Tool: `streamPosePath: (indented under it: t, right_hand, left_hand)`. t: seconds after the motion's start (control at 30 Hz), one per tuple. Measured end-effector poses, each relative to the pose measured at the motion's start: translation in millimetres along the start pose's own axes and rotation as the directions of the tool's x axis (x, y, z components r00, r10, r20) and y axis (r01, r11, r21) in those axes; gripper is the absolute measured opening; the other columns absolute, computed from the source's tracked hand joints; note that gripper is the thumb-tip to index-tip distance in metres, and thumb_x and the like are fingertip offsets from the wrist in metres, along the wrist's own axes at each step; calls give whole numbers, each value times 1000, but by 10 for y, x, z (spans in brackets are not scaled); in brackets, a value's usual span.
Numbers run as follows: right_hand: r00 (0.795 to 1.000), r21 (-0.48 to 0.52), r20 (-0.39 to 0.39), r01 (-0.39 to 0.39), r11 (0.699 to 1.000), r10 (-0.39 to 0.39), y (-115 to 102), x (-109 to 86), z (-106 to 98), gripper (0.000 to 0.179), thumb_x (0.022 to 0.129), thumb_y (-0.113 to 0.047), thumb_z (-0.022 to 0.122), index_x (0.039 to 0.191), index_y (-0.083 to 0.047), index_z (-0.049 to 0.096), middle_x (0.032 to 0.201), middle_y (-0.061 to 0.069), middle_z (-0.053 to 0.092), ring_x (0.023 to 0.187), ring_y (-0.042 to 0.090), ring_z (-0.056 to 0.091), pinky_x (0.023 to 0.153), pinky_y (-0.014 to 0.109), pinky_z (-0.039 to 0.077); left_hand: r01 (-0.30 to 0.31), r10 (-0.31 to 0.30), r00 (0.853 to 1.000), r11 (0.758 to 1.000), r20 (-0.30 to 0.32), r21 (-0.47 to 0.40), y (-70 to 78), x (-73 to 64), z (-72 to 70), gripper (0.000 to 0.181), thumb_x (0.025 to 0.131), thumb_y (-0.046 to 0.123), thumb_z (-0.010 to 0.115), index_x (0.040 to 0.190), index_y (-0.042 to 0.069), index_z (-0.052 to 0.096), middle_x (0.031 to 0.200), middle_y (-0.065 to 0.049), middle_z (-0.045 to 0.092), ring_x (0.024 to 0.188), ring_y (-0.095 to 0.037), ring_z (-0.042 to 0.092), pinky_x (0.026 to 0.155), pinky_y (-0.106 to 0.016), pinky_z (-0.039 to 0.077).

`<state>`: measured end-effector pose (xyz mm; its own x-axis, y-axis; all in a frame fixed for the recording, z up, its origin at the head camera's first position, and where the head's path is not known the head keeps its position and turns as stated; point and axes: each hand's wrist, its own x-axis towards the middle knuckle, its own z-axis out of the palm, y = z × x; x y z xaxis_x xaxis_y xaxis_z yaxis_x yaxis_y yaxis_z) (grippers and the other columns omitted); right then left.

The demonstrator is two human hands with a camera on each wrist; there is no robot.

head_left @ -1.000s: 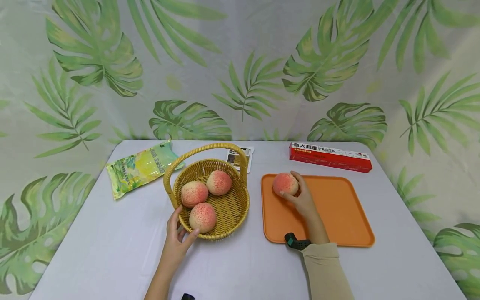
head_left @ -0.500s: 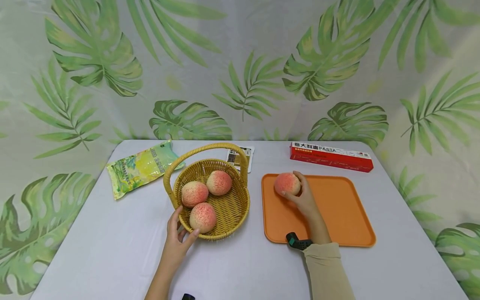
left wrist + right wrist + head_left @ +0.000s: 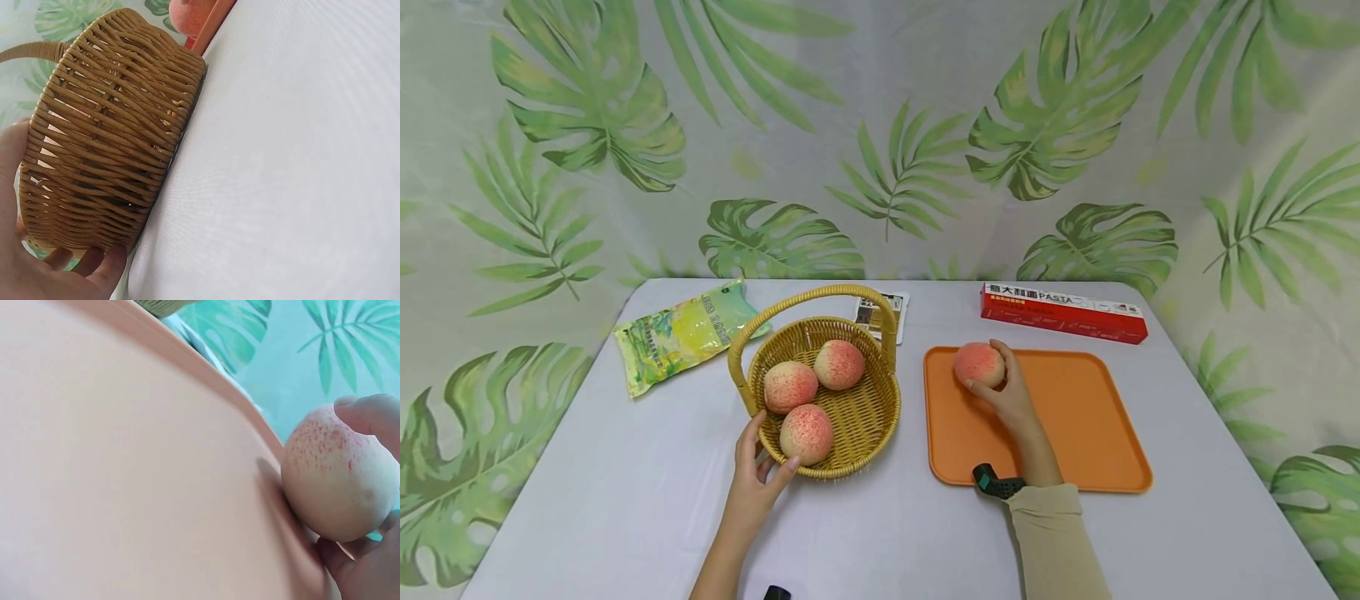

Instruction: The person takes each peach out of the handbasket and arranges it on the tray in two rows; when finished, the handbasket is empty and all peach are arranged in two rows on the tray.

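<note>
My right hand [image 3: 1013, 398] grips a pink and cream peach [image 3: 978, 365] over the left back part of an orange tray [image 3: 1075, 421]. In the right wrist view, thumb and fingers lie on either side of the peach [image 3: 337, 478], close to the tray's surface. My left hand [image 3: 756, 477] holds the near left rim of a round wicker basket [image 3: 857, 425] with a tall handle. The left wrist view has the thumb at the rim and the fingers against the woven side [image 3: 112, 150]. Inside the basket sit three peaches, the nearest [image 3: 807, 435] right beside my left thumb.
A green and yellow packet [image 3: 688, 335] lies left of the basket. Behind the basket is a small white pouch [image 3: 891, 317], partly hidden by the handle. At the back right, a red pasta box [image 3: 1063, 315] lies beyond the tray. White cloth [image 3: 880, 542] covers the table.
My right hand, holding the peach, has shifted slightly to the right and away from me, and the peach has turned a little. My left hand and the basket have stayed in place.
</note>
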<state>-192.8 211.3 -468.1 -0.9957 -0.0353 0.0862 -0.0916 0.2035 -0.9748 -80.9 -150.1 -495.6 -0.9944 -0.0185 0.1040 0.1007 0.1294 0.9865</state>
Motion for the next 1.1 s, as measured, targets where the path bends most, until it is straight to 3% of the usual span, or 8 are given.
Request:
streamPosePath:
  t: [0.13,0.37,0.5,0.67,1.1]
  right_hand:
    - [1000,-10,-10,9,1000,-9,7,-1,-5,74,78,1,65,138,-1,21,139,21,23,122,36,27,100,52,25]
    - [1000,-42,1,13,999,-13,-18,5,5,70,78,3,66,135,2,26,135,23,29,116,37,34,96,51,30]
    - [999,-21,33,14,1000,-13,-31,4,18,70,78,6,65,136,4,25,136,24,28,117,37,34,97,51,29]
    - [1000,12,13,15,1000,-15,-15,-1,21,73,77,4,66,137,2,23,137,23,26,118,36,32,98,50,27]
    - [1000,6,-23,3,1000,-3,-18,2,-2,77,78,-2,67,139,-2,20,140,23,21,126,35,24,101,49,23]
  left_hand:
    - [7,-7,1000,1000,5,4,-3,4,-1,79,85,10,63,144,16,10,145,-11,3,127,-33,18,95,-19,30]
    - [18,-18,1000,1000,5,12,-2,9,-4,80,85,10,63,144,15,10,145,-11,3,128,-33,18,99,-37,27]
    - [17,-17,1000,1000,3,13,-2,7,-5,80,85,10,63,144,15,10,145,-11,3,127,-33,19,97,-26,30]
    - [7,-7,1000,1000,1,-7,5,0,-1,80,84,7,63,144,14,10,145,-13,3,127,-33,19,92,-11,29]
    - [3,-3,1000,1000,1,3,-11,9,-2,80,84,7,63,144,14,11,145,-13,4,127,-33,19,92,-10,29]
